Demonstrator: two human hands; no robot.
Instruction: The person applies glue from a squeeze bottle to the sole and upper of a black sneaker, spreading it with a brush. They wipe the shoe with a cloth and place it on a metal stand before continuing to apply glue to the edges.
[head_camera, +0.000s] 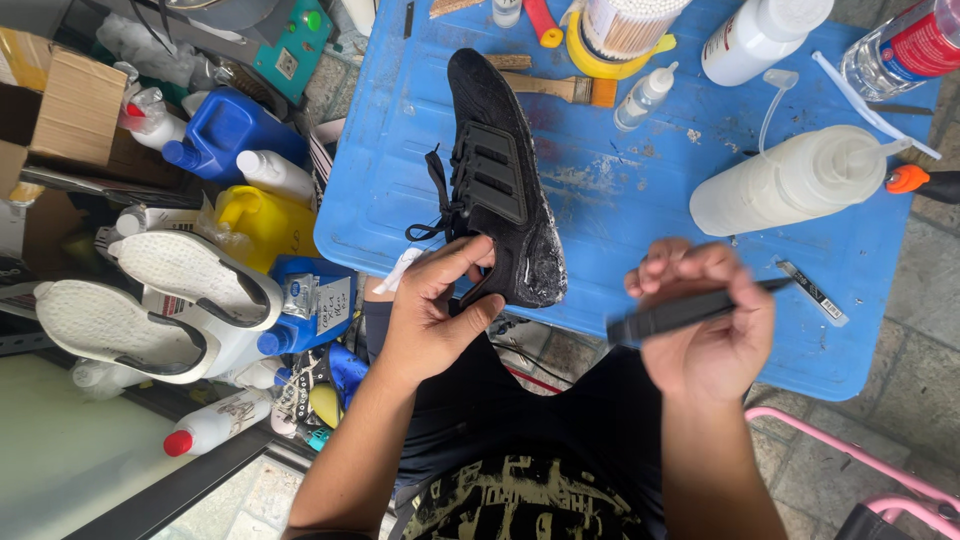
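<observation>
A black sneaker (500, 180) lies on its side on the blue bench (640, 200), toe pointing away from the person and heel hanging at the near edge. The left hand (435, 310) has its grip clenched on the heel end: thumb and fingers pinch the collar of the shoe, with the loose black lace (437, 200) dangling just above the knuckles. The glossy, wet-looking patch on the heel sits just to the right of those fingers.

The right hand (705, 320) is off to the right of the shoe, near but apart from it, over the bench's front edge. Its grip is closed around a slim black tool (680, 312), held almost level with one end pointing left toward the sneaker; the hand is blurred, so the tool's tip cannot be made out.

Farther back on the bench are a flat paintbrush (560, 88), a small dropper bottle (643, 97), a large translucent squeeze bottle (795, 180) lying on its side, and a white bottle (760, 35). To the left, beyond the bench, stand a pair of white shoe soles (150, 300), a yellow jug (262, 222) and a blue jug (225, 125)
</observation>
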